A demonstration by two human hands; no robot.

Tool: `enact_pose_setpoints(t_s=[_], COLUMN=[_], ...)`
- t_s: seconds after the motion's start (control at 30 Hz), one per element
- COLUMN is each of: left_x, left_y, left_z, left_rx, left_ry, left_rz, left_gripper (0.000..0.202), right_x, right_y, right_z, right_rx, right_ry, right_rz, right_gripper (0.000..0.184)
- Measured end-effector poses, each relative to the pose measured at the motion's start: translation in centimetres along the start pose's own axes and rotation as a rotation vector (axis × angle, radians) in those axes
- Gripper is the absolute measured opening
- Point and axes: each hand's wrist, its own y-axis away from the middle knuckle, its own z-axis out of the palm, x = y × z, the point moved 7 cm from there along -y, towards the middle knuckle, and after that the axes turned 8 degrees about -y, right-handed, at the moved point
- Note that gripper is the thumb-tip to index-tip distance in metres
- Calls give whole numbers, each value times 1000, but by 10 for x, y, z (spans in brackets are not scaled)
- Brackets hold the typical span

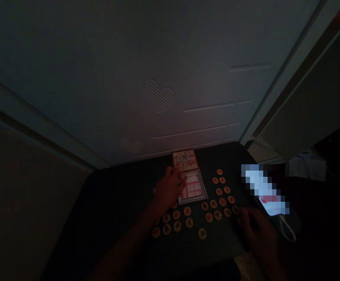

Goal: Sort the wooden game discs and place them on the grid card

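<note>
My left hand [171, 185] reaches over the left side of an open, shallow box [205, 191] with a pink grid inside. Its fingers are curled around a round xiangqi piece [184, 176] at the box's upper left corner; another piece lies close by, partly covered. At the right of the table, my right hand [254, 226] has its fingertips closed at the edge of a dark-marked xiangqi piece [235, 210]. Several more pieces with red or dark characters lie face up, in loose rows left [177, 226] and right [222, 201] below the box. The light is dim.
A decorated box lid [185, 160] lies behind the box, near a pale panel [187, 78] with heart reliefs. A lit phone [271, 203], blurred out, with a white cable [287, 230] is at the right. The dark table [123, 195] has rounded corners.
</note>
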Motion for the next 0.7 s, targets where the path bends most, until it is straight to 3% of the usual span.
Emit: enact_pose_setpoints(t_s=[0.47, 0.6, 0.7], left_x=[1, -2, -19], left_y=[-4, -2, 0], left_z=[1, -5, -14], left_rx=[5, 67, 144], left_ry=[-48, -9, 52], left_rz=[28, 48, 45], left_gripper=[27, 29, 26], right_x=[2, 3, 2], right_y=[1, 1, 1], right_z=[0, 0, 1], right_rx=[25, 22, 14], right_ry=[2, -3, -6], right_rz=[-12, 1, 5], right_gripper=[41, 39, 38])
